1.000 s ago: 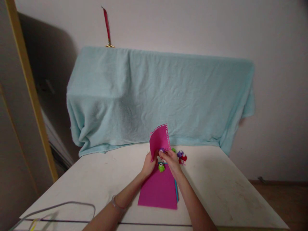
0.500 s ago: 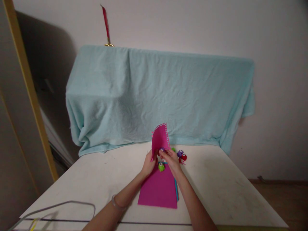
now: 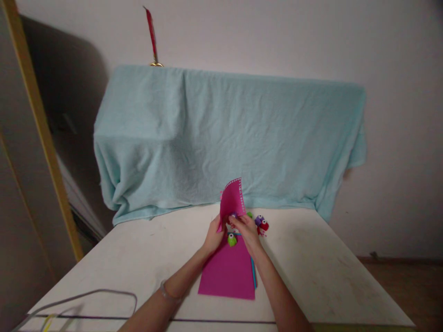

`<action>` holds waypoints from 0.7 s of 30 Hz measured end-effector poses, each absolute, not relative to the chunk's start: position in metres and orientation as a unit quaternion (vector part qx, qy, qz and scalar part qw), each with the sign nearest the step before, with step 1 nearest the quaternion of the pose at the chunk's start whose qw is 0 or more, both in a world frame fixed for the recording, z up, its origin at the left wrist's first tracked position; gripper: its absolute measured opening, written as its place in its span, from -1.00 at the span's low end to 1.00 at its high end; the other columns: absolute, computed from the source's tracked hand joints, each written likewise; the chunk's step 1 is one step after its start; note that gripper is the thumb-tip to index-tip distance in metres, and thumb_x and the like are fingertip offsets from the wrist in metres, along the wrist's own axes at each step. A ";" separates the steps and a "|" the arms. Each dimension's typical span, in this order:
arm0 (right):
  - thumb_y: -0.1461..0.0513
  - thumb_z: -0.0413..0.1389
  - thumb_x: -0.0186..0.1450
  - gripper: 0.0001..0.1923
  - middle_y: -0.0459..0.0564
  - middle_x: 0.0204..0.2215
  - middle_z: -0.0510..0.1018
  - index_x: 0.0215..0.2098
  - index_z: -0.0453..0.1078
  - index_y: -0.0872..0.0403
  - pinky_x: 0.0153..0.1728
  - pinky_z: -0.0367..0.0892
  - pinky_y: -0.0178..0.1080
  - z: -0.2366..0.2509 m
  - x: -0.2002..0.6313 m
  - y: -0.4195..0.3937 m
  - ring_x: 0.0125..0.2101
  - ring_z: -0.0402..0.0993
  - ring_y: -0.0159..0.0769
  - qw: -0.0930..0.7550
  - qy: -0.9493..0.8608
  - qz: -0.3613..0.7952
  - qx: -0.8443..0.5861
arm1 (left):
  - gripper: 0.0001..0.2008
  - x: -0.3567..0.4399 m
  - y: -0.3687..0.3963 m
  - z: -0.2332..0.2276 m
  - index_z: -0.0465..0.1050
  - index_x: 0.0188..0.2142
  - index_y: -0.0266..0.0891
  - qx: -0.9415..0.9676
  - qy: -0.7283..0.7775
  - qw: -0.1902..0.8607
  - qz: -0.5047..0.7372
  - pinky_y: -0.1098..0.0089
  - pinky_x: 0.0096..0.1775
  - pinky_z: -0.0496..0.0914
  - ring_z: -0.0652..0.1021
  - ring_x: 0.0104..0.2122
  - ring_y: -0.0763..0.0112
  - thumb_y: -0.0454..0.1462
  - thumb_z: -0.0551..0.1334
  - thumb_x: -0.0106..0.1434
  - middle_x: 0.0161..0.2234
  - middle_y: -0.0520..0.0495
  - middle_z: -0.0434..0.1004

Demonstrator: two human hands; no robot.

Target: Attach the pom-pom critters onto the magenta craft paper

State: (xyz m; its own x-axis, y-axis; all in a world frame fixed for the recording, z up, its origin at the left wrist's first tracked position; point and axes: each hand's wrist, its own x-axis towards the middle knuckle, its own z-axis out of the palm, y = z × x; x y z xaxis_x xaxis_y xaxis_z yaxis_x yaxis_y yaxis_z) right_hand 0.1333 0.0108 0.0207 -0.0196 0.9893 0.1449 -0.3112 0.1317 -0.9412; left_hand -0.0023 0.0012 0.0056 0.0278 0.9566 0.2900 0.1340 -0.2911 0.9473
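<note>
My left hand [image 3: 215,234] is closed on the lower left edge of a curved magenta sheet [image 3: 231,198] with small holes punched along its border, held upright. At the sheet's lower right, my right hand [image 3: 245,227] has its fingers drawn together around its bottom edge. A small purple piece [image 3: 234,215] shows at those fingertips; its kind is too small to tell. Just below, a green one-eyed figure [image 3: 231,240] rests at the top of a flat magenta sheet [image 3: 226,276]. Blue edges of further sheets [image 3: 254,272] stick out under its right side.
Right of my right hand lie a purple figure [image 3: 259,219] and a red figure [image 3: 264,225], with a bit of green [image 3: 249,215] beside them. A pale blue cloth [image 3: 228,133] hangs behind the white table [image 3: 311,263]. A grey bent rod [image 3: 104,290] stands at the front left.
The curved sheet has shifted very slightly to the right at its top. Both hands keep nearly the same place and grip.
</note>
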 end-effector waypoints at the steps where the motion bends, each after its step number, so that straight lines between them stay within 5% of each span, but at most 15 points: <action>1: 0.02 0.42 0.01 -0.60 -0.02 -0.44 0.63 -0.33 0.56 0.12 -0.44 0.38 -0.27 0.021 0.133 0.011 -0.50 0.49 -0.32 0.597 -0.459 0.541 -0.373 | -0.57 -0.002 0.002 0.005 0.41 -0.39 -0.22 0.601 0.455 0.392 0.528 0.38 -0.38 0.31 0.41 -0.54 0.36 0.07 0.08 0.32 -0.57 -0.03 0.44; 7: 0.05 0.48 -0.09 -0.54 0.01 -0.42 0.66 -0.32 0.54 0.12 -0.41 0.43 -0.23 0.022 0.132 0.012 -0.46 0.54 -0.26 0.614 -0.440 0.537 -0.377 | -0.40 0.002 0.004 0.000 0.35 -0.43 -0.23 0.579 0.441 0.464 0.505 0.41 -0.47 0.24 0.34 -0.63 0.42 0.27 0.06 0.26 -0.68 0.07 0.31; 21: 0.06 0.48 -0.06 -0.55 0.03 -0.38 0.66 -0.32 0.50 0.11 -0.39 0.46 -0.22 0.018 0.132 0.013 -0.43 0.56 -0.24 0.617 -0.446 0.527 -0.377 | -0.42 0.002 0.007 -0.006 0.39 -0.40 -0.26 0.582 0.398 0.490 0.512 0.40 -0.42 0.30 0.37 -0.61 0.43 0.23 0.10 0.28 -0.67 0.07 0.34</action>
State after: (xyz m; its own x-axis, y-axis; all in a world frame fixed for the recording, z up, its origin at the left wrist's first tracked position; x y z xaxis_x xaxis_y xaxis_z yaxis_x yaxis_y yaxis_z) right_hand 0.1318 0.0128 0.0180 0.0466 0.9872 0.1523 -0.3151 0.1592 -0.9356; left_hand 0.0018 0.0072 -0.0057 0.1583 0.9654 0.2071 -0.0386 -0.2036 0.9783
